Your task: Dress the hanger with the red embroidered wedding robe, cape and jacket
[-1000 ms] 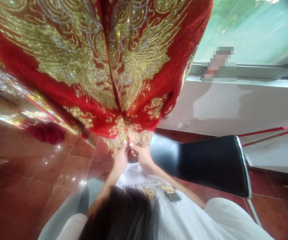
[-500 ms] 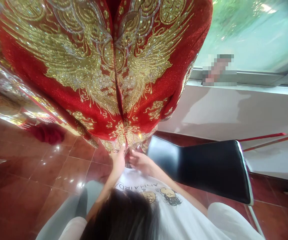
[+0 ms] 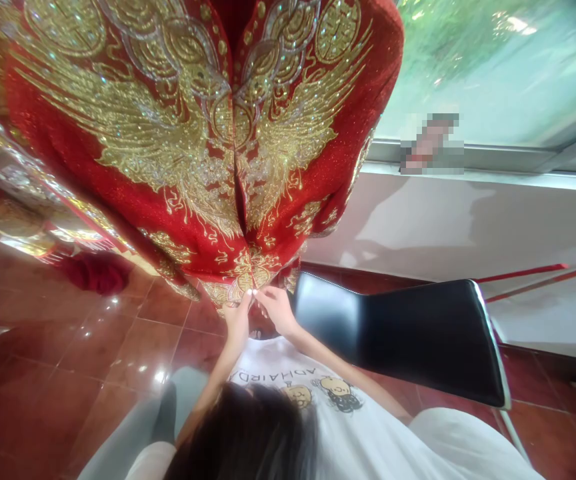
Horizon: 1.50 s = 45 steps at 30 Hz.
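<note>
A red jacket with gold and silver embroidery hangs in front of me, its front edges meeting down the middle. At its lower front hem, my left hand pinches the cloth near the centre edge, thumb on top. My right hand is closed beside it, thumb and fingertips pinching the hem at the same spot. The fingertips of both hands nearly touch. Whatever small part lies between them is hidden.
A black chair stands close at my right. Beyond it are a white wall and a window. More embroidered garments hang at the left, above dark red cloth near the tiled floor.
My right hand has moved up and left to the jacket's front edge, closing beside my left hand. The jacket's right hem, lifted before, hangs lower now.
</note>
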Available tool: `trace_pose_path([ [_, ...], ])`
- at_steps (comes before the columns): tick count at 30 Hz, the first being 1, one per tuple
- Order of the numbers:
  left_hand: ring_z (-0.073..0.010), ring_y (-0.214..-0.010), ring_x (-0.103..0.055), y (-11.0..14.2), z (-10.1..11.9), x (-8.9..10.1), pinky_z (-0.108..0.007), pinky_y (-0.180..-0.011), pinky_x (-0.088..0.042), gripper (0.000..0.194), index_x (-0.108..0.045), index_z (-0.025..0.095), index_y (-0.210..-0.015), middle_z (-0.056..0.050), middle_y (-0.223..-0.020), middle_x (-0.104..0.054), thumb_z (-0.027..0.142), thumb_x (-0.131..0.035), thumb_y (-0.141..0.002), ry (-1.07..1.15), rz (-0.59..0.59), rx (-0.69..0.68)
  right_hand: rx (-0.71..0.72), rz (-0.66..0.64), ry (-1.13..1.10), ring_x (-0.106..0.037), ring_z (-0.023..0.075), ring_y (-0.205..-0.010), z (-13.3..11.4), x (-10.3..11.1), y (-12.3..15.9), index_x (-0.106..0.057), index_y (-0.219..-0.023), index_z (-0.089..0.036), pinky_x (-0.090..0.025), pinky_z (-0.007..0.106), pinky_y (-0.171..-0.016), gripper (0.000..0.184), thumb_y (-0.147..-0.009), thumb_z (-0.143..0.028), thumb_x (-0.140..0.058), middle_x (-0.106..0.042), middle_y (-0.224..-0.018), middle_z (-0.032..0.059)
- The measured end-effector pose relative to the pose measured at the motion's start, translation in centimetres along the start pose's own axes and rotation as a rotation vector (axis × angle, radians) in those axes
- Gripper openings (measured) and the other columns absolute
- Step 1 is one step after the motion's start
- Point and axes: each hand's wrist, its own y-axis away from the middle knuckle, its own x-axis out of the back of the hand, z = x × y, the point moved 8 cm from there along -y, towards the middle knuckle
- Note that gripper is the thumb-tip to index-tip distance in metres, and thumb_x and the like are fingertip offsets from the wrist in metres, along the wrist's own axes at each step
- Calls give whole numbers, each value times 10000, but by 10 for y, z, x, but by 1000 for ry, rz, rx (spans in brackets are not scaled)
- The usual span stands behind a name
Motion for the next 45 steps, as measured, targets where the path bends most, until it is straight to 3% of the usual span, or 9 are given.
trace_pose_path([
  [8,-147,-624,-634,-11,12,9,-269,-637,-508,413,-578,143,-785,-22,-692,-659,251,-864,-508,-79,-13,-58,-248,-218,-71,-178,15,-332,3,-18,-2,-564,-522,-141,-90,169,-341,156,-604,-273,-558,-395,-378,-60],
  [21,-179,-615,-653,-33,10,7,-269,-565,-495,412,-571,154,-776,-33,-667,-665,269,-846,-490,-60,75,-175,-254,-49,-169,-200,12,-298,-3,-44,-21,-441,-461,-166,-115,162,-312,168,-613,-129,-504,-351,-353,-71],
  [25,-190,-684,-672,-33,17,5,-278,-629,-521,378,-624,136,-783,-72,-743,-703,234,-830,-482,-52,58,-205,-253,-26,-170,-197,13,-294,-1,-47,-24,-412,-469,-175,-113,169,-309,199,-636,-119,-504,-368,-362,-65],
  [33,-187,-606,-642,-39,19,1,-274,-560,-503,291,-610,123,-668,-69,-653,-678,249,-783,-471,-86,55,-209,-224,24,-196,-201,12,-295,-2,-51,-26,-394,-492,-181,-109,167,-305,197,-646,-118,-500,-375,-374,-69],
  [41,-224,-716,-682,-49,10,-1,-314,-652,-549,273,-594,134,-705,-90,-719,-697,233,-785,-538,-163,56,-194,-133,53,-211,-198,18,-305,-20,-55,-30,-426,-472,-172,-103,177,-322,183,-629,-139,-515,-355,-357,-76],
  [45,-262,-874,-696,-54,7,4,-358,-796,-560,316,-599,142,-780,-98,-784,-709,222,-817,-567,-222,95,-202,-20,47,-221,-224,19,-322,-63,-55,-15,-470,-490,-153,-123,172,-333,195,-676,-140,-526,-349,-367,-80],
])
